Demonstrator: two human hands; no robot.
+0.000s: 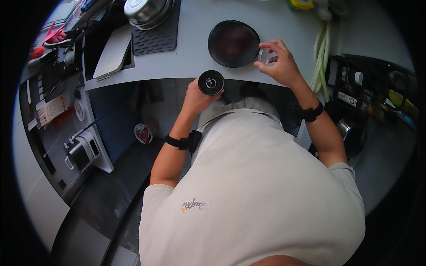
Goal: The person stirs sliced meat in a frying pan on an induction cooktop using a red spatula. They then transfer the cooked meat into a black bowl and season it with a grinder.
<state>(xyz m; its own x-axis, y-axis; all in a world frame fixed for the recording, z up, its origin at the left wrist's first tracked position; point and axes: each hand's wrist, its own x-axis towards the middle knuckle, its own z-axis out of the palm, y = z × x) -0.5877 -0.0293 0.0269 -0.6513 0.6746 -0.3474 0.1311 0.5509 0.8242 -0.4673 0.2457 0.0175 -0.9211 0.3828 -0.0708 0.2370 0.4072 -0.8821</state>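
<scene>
My left hand [195,96] is closed around a black cylindrical container [211,83], just off the counter's front edge. Its round top faces up and shows a dark recess with a small shiny piece in the middle; I cannot tell exactly what kind of container it is. Between the thumb and fingers of my right hand [282,63] is a small clear round cap [264,56]. That hand is at the right rim of a dark round plate [215,53]. Something dark reddish [236,41] lies on the plate, too blurred to name.
A metal bowl [144,11] rests on a grey ridged mat [155,41] at the back left. Beside it lies a white cutting board [113,53]. Long green onions [320,62] hang over the counter edge at right. Below left stands a bin [144,133].
</scene>
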